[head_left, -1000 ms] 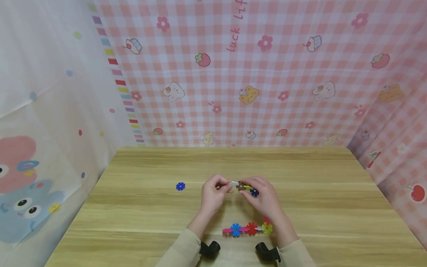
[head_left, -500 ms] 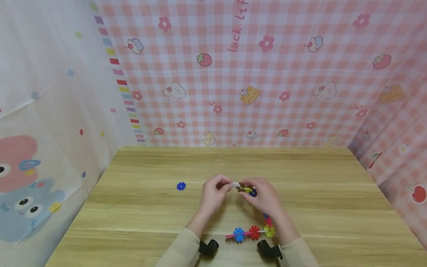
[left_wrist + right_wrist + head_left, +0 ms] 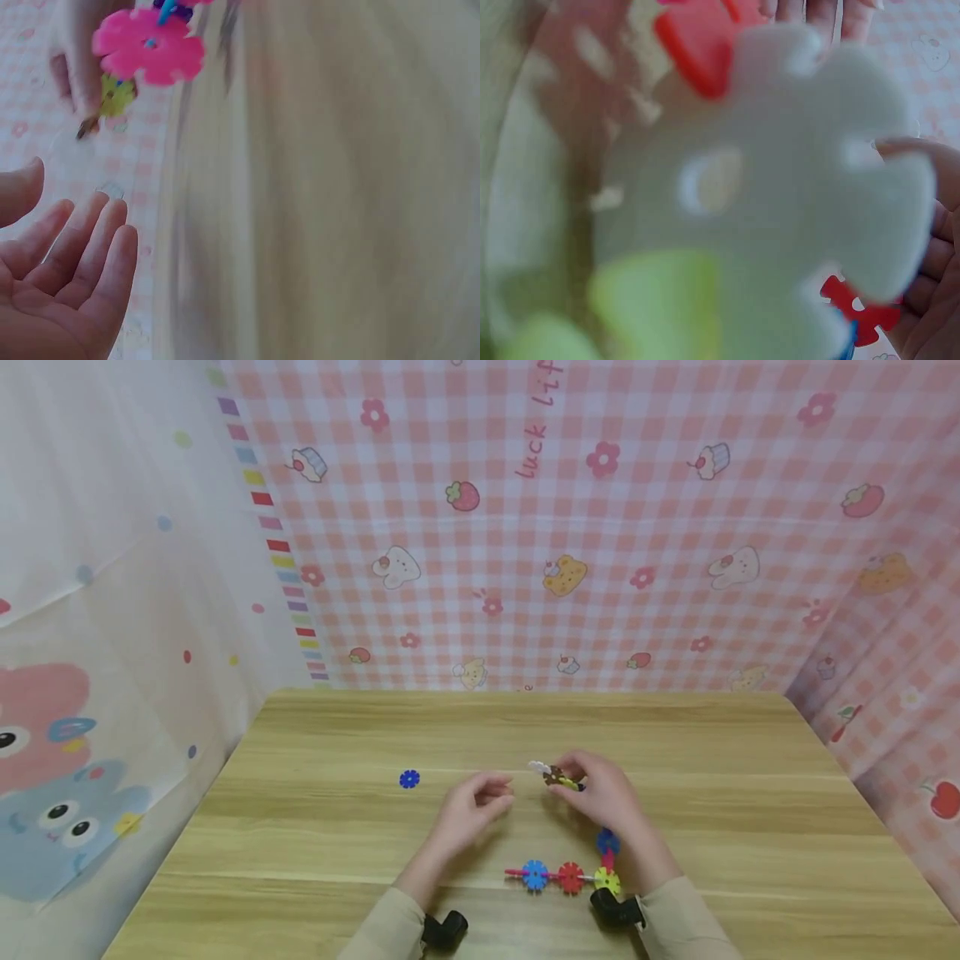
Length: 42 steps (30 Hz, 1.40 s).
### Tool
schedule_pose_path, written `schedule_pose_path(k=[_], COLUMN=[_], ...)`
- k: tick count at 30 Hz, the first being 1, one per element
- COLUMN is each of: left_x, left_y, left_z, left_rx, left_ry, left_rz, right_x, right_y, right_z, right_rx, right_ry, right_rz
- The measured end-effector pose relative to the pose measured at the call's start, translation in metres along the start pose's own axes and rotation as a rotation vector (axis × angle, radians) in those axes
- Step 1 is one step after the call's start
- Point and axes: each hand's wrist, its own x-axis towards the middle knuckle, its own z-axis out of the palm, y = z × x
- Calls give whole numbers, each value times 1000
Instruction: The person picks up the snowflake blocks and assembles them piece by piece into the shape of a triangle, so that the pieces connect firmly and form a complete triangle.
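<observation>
My right hand [image 3: 603, 793] pinches the upper part of a chain of plastic snowflake discs around a brown disc [image 3: 553, 775]. A white disc [image 3: 537, 767] juts from the brown one toward the left. The chain passes below that wrist to a blue disc [image 3: 608, 841], a yellow disc [image 3: 607, 881], a red disc [image 3: 571, 877] and a light blue disc [image 3: 535, 876]. My left hand [image 3: 474, 810] is apart from the chain, fingers extended and palm bare in the left wrist view. A pink disc [image 3: 150, 46] dangles near it there. Some linked discs are hidden behind my right hand.
One loose blue disc [image 3: 409, 779] lies to the left on the wooden table [image 3: 315, 843]. A pink checked cloth [image 3: 510, 527] hangs behind the table's far edge. Black wrist mounts [image 3: 446, 931] sit at both sleeves.
My left hand has let go of the white disc and drawn back to the left and toward me. My right hand has shifted slightly right, still holding the chain.
</observation>
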Motion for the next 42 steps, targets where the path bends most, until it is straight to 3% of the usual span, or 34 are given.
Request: schedule_pose_path(k=[7, 10, 15, 20, 30, 42], left_x=[4, 5, 7, 7, 5, 8], left_y=[-9, -15, -29, -40, -58, -70], left_z=[-39, -61, -94, -111, -122, -125], left_rx=[61, 123, 169, 146, 169, 292], left_ry=[176, 256, 304, 283, 189, 144], left_rz=[-3, -42, -141, -201, -230, -166], right_x=[-1, -1, 0, 1, 2, 0], right_y=[1, 0, 1, 2, 3, 4], right_z=[0, 1, 2, 2, 2, 5], right_rx=[29, 38, 49, 38, 48, 69], right_ry=[-8, -10, -24, -46, -65, -65], right_rz=[36, 41, 34, 5, -16, -11])
